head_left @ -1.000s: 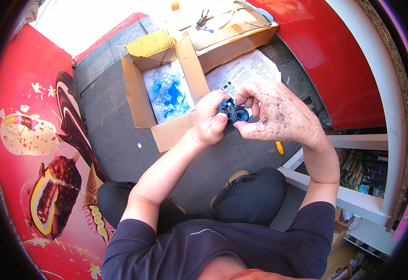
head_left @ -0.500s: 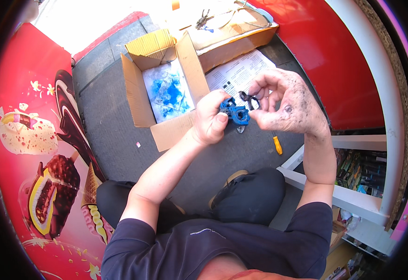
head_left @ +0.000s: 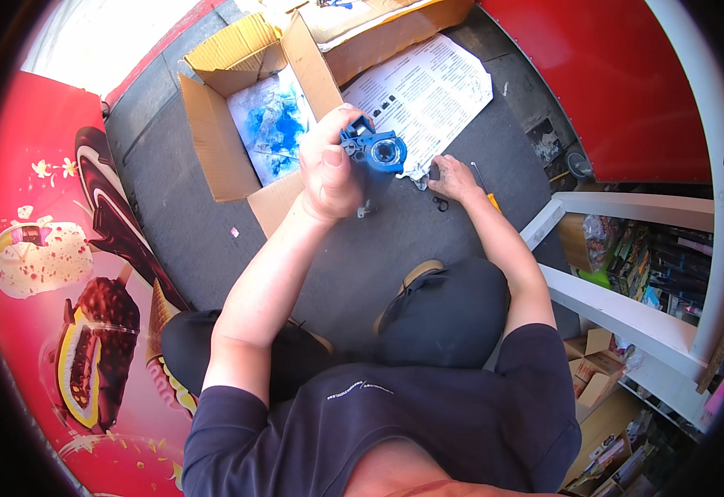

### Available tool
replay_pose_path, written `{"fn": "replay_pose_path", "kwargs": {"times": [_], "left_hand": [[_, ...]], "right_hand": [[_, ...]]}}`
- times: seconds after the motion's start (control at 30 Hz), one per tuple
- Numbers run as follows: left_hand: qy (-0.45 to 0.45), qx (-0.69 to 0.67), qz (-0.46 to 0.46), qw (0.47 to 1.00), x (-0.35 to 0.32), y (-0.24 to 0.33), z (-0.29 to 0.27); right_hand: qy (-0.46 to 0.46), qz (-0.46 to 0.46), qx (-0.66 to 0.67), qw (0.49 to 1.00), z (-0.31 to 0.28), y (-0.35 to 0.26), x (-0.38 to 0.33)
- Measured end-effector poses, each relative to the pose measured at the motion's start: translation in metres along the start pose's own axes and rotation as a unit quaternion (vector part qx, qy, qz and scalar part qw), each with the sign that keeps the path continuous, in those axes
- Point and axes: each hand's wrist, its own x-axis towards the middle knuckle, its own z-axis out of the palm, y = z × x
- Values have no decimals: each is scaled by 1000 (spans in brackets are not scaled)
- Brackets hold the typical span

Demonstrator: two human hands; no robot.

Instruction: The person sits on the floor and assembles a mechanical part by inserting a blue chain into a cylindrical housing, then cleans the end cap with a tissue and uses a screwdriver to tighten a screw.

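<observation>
My left hand (head_left: 331, 170) is closed around a blue toner cartridge (head_left: 385, 151), held up above the floor with its round end facing me. A ring with a dark centre shows on that end. Lower and to the right, my right hand (head_left: 454, 179) is down at the floor by the corner of a printed sheet (head_left: 428, 91). Its fingers are curled beside something small and dark, too small to name. Just below these fingers lies a small black clip-like part (head_left: 440, 204). A screwdriver (head_left: 493, 201) with a yellow-orange handle lies partly behind my right wrist.
An open cardboard box (head_left: 217, 153) holds paper stained with blue powder. Another cardboard piece (head_left: 395, 45) stands beyond the sheet. On the right is a white metal frame (head_left: 627, 319) with stocked shelves; a red panel (head_left: 55, 273) with ice-cream pictures stands left.
My right hand has gone from beside the cartridge down to the floor, and the black part now lies there. The cartridge has shifted left and up in the picture, still in my left hand.
</observation>
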Motion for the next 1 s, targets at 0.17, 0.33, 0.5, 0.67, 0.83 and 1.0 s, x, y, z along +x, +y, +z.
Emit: {"fn": "replay_pose_path", "kwargs": {"times": [0.17, 0.33, 0.5, 0.67, 0.83, 1.0], "left_hand": [[-1, 1, -10, 1000, 2, 5, 2], [29, 48, 35, 998, 5, 0, 4], [23, 26, 84, 996, 9, -3, 7], [26, 9, 110, 994, 12, 9, 14], [44, -4, 101, 994, 14, 13, 9], [27, 22, 108, 994, 9, 12, 7]], "right_hand": [[0, -105, 33, 994, 42, -2, 13], [69, -23, 185, 980, -45, -41, 19], [131, -253, 243, 927, -243, -129, -33], [108, -424, 20, 899, -304, -224, -62], [78, -412, 20, 908, -307, -255, -67], [27, -312, 112, 943, -305, -250, -66]]}}
